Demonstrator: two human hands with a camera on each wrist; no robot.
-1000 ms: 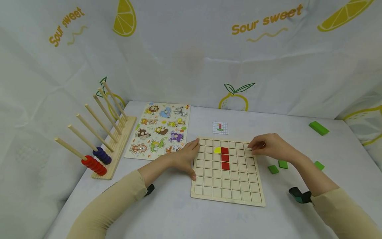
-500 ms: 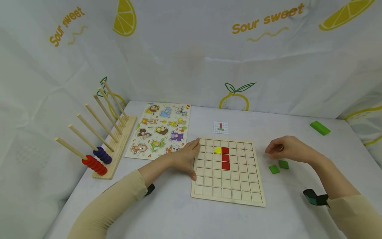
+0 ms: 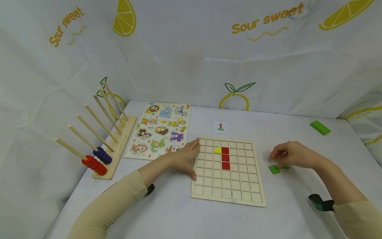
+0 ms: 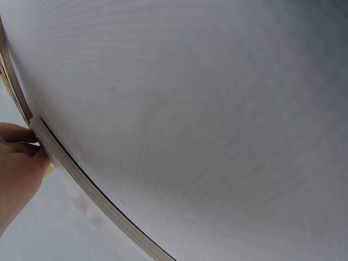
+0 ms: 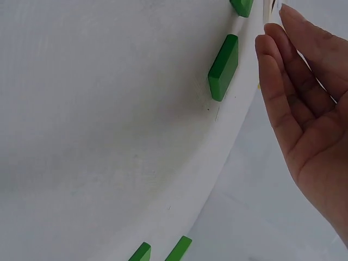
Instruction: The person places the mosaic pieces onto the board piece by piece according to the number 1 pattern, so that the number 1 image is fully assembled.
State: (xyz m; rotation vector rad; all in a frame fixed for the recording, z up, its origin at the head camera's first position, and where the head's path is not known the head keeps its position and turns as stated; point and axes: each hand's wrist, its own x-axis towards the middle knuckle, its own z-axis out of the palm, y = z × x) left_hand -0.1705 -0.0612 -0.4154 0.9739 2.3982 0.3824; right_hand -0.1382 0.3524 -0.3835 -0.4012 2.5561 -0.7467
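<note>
My left hand [image 3: 185, 158] rests along the left edge of a wooden grid board [image 3: 213, 196], thumb and fingers spread. On the board, three red square tiles [image 3: 225, 158] form a column, with a yellow quarter-round tile [image 3: 218, 150] left of the top one. My right hand [image 3: 293, 155] hovers just right of the board with loosely bent fingers and nothing between them. Below its fingertips lies a green tile [image 3: 274, 169]; another green tile [image 3: 286, 167] is partly hidden by the hand. The right wrist view shows a green tile [image 5: 224, 68] beside the fingers.
Behind the board lies a small pattern card [image 3: 221, 127]. An animal puzzle board [image 3: 158, 131] and a peg stand [image 3: 114, 156] with red and blue rings are at the left. A green block [image 3: 320, 127] lies at the back right.
My right hand has left the board's right edge, moving right and then lower over the green tiles. The left hand has stayed at the board's edge.
</note>
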